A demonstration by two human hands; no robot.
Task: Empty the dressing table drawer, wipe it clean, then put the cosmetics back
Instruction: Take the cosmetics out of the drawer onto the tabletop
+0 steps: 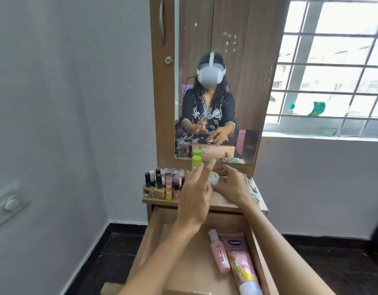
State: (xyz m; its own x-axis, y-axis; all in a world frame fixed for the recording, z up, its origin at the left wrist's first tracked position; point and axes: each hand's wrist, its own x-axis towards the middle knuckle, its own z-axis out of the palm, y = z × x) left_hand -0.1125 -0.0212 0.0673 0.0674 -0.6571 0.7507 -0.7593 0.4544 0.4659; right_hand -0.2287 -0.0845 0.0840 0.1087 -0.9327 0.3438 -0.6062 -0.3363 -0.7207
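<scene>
The wooden drawer (156,237) of the dressing table is pulled out below me. In its right half lie a slim pink spray bottle (219,253) and a pink Vaseline tube (242,265), side by side. On the tabletop (222,202) stand several nail polish bottles and lipsticks (162,185), a bottle with a green cap (196,162) and a small white round jar (214,178). My left hand (194,201) hovers over the tabletop, fingers spread, holding nothing. My right hand (231,186) curves around the white jar, fingers at its side; whether it grips the jar is unclear.
A mirror (218,81) rises behind the tabletop, with a tall cabinet door (162,60) at its left. A grey wall is at the left and a barred window (333,67) at the right. Dark floor lies on both sides of the drawer.
</scene>
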